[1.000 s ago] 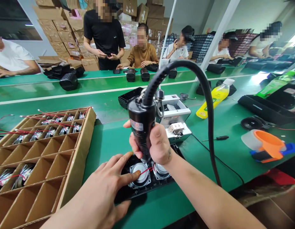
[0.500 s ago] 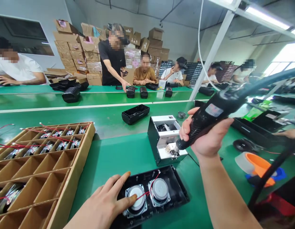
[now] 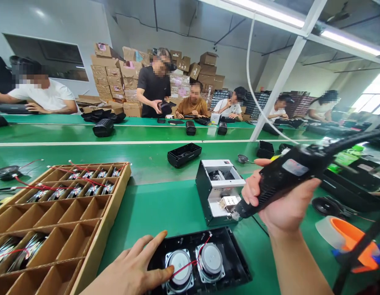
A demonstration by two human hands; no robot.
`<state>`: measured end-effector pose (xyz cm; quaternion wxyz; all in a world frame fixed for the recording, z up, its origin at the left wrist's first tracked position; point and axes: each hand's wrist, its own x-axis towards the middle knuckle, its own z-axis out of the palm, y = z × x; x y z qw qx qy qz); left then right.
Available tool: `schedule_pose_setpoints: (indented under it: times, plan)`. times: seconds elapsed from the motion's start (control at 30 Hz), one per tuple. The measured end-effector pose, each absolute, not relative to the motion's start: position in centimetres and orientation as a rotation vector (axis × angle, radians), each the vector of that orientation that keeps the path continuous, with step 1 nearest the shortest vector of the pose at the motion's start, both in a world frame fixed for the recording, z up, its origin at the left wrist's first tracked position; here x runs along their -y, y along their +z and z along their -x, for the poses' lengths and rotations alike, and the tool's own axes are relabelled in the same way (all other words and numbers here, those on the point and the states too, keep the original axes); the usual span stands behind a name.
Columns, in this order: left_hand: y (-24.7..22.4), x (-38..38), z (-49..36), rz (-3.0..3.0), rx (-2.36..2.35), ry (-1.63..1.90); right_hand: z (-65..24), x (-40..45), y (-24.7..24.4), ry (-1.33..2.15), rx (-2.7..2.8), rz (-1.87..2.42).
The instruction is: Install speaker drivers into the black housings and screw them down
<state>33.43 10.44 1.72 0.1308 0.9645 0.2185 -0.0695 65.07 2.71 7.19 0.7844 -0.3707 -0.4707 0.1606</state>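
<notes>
My right hand (image 3: pixel 285 200) is wrapped around a black electric screwdriver (image 3: pixel 280 180), whose tip is at the front outlet of a screw feeder (image 3: pixel 220 184). A black speaker housing (image 3: pixel 234 254) lies hollow side up in front of me. Two round speaker drivers sit in it, a left one (image 3: pixel 179 266) and a right one (image 3: pixel 211 259), with a red wire (image 3: pixel 190 266) across them. Spread over the housing's left side, my left hand (image 3: pixel 137 262) has its thumb on the left driver beside the wire. Whether screws sit in the housing is too small to tell.
On the left stands a divided cardboard tray (image 3: pixel 116 205) with several speaker drivers. Another black housing (image 3: pixel 184 154) lies beyond the feeder. An orange tape dispenser (image 3: pixel 352 241) is at the right. Across the green bench, several people work; one in black (image 3: pixel 154 88) holds a black object.
The view has shifted, so the bench appears lower and further right. The screwdriver tip has dropped slightly at the feeder's outlet. Across the bench, the person in black has lifted a black object.
</notes>
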Motion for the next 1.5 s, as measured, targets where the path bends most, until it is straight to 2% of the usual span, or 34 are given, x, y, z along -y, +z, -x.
schedule_pose_setpoints:
  times: [0.1, 0.17, 0.37, 0.63, 0.93, 1.5]
  plan:
    - [3.9, -10.1, -34.2, -2.652, -0.671, -0.470, -64.1, -2.5, 8.6, 0.392, 1.049, 0.718]
    - [5.0, -9.7, -34.4, -2.544, -0.737, -0.525, -63.1, -2.8, 9.5, 0.429, 1.092, 0.681]
    - [5.5, -8.6, -33.5, -2.521, -0.738, -0.370, -57.4, -5.3, 10.0, 0.554, 1.089, 0.603]
    - [5.1, -8.7, -33.7, -2.606, -0.667, -0.325, -51.8, -7.3, 6.5, 0.843, 1.088, 0.614]
    - [4.7, -8.7, -33.3, -2.626, -0.660, -0.326, -50.8, -8.1, 4.0, 0.896, 1.130, 0.652]
    - [5.1, -8.8, -33.5, -2.609, -0.660, -0.331, -50.7, -8.3, 3.2, 0.966, 1.118, 0.660]
